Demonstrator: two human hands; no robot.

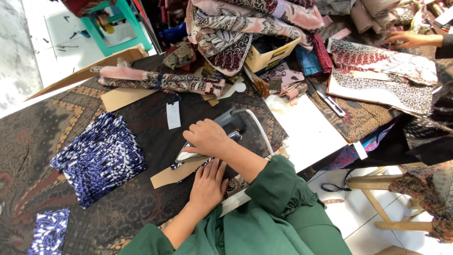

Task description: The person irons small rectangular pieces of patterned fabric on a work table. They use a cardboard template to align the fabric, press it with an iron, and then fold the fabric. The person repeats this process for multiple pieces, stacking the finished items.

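An iron (222, 137) sits on a small blue-patterned cloth (188, 165) over a brown card (172, 174) at the table's (141, 113) near edge. The right hand (207, 138) is clamped around the iron's handle; the left hand (207, 183) lies flat, fingers together, pinning the cloth beside it. A stack of blue pieces (99, 158) lies to the left, scissors (330, 103) well right.
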